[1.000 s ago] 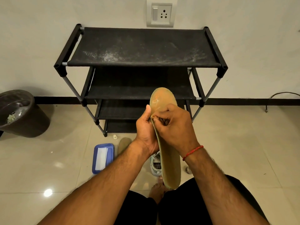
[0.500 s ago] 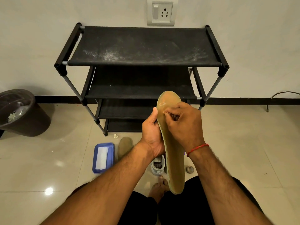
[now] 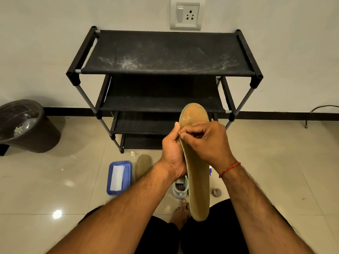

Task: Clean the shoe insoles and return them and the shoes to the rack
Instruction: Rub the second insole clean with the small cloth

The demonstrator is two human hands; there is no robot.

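I'm in a home: glossy floor tiles (image 3: pixel 275 171), a black shoe rack (image 3: pixel 165 55) against the wall mid-frame, a socket (image 3: pixel 187 14) above, a bin (image 3: pixel 23 125) at left.

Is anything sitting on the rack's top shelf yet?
No, the top shelf shows only pale dust smears on its black fabric.

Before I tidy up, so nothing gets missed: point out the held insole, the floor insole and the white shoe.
held insole (image 3: pixel 200 189), head view, bare lower half.
floor insole (image 3: pixel 144 166), head view, its middle.
white shoe (image 3: pixel 179 194), head view, its white near end.
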